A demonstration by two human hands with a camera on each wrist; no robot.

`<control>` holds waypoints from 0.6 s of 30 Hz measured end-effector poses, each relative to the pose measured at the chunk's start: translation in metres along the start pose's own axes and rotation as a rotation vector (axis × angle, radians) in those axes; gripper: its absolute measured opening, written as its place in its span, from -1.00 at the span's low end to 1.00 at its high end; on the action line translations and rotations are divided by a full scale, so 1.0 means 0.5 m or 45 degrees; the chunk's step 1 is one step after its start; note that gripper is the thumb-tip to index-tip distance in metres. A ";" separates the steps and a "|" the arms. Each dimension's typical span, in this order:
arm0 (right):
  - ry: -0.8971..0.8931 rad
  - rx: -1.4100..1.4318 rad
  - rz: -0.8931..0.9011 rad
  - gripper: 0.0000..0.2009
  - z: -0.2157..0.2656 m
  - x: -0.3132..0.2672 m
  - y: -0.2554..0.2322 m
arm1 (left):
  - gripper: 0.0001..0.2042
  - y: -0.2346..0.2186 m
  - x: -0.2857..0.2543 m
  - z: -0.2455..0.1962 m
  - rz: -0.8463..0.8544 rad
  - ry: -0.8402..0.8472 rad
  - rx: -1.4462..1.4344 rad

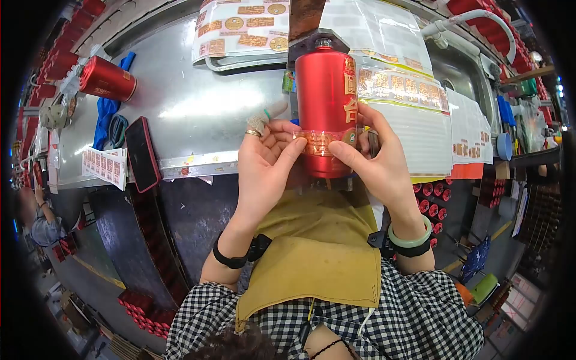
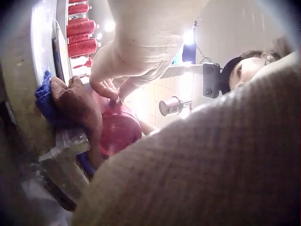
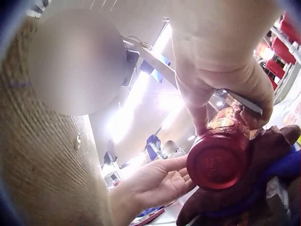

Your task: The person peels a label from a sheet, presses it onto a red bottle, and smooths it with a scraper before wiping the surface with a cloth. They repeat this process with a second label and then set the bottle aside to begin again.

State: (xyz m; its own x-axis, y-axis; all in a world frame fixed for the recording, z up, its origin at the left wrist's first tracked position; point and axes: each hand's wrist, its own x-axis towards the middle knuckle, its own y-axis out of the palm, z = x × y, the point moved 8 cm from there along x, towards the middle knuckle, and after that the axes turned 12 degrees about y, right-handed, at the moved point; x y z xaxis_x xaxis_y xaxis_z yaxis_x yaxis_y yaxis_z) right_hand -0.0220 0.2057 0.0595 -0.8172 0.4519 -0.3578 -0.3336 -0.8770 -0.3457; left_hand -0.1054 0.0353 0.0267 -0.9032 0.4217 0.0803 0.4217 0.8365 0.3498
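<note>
A red bottle (image 1: pixel 324 96) with gold characters lies with its neck away from the person; its round base (image 3: pixel 218 162) shows in the right wrist view. A clear label (image 1: pixel 318 143) with gold and red print spans its lower part. My left hand (image 1: pixel 270 150) pinches the label's left end between thumb and finger, with a finger cot (image 1: pixel 259 123) on one finger. The thumb of my right hand (image 1: pixel 381 150) presses the label's other side, fingers curled beside the bottle. A flat, pale metal piece (image 3: pixel 247 103) is tucked in those fingers. Brown supports (image 3: pixel 211 207) sit under the bottle.
On the metal table (image 1: pixel 180 114) a phone (image 1: pixel 141 155), a small label sheet (image 1: pixel 105 167) and a red cup-shaped container (image 1: pixel 108 79) lie left. Printed label sheets (image 1: pixel 402 90) cover the right side. Beyond them is a sink (image 1: pixel 459 63) with a white tap (image 1: pixel 474 18).
</note>
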 end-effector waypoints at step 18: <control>0.004 0.202 0.035 -0.26 -0.003 -0.002 0.005 | -0.11 0.025 -0.082 0.009 0.185 0.808 1.261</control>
State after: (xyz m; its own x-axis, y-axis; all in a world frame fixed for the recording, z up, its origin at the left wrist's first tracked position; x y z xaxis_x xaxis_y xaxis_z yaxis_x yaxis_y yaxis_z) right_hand -0.0214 0.2032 0.0577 -0.8256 0.4276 -0.3682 -0.3812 -0.9037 -0.1948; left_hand -0.0629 0.0301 0.0236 -0.6026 0.5195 0.6058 0.1502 0.8194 -0.5532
